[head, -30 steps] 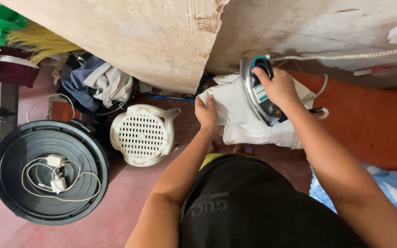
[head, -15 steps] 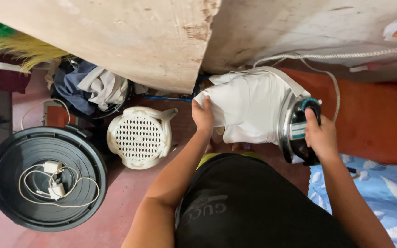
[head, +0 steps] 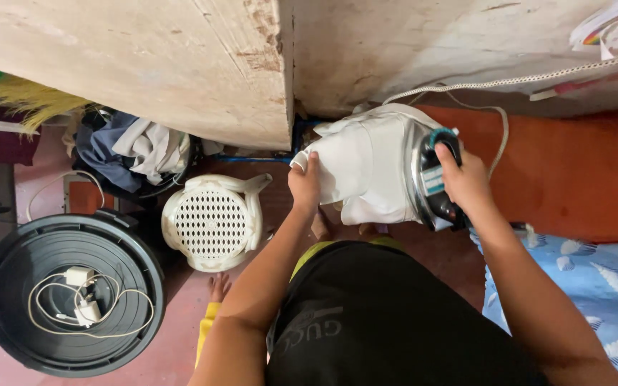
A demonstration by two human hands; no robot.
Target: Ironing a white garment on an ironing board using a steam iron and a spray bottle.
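Overhead, a person is ironing a white garment (head: 366,168) on an orange-covered surface (head: 574,179). Their right hand (head: 466,182) is gripping the handle of the iron (head: 430,179), which is resting on the garment's edge just beside that hand. Their left hand (head: 305,187) is pressing flat on the cloth's opposite edge, fingers spread narrowly. A white cord (head: 498,136) is trailing beyond the right hand. Likely risks: the iron scorching the cloth if left sitting, or the cord snagging.

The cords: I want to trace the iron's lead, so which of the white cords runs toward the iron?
The white cord looping over the orange cloth beside the iron in the right hand; the other cord is coiled on the black lid.
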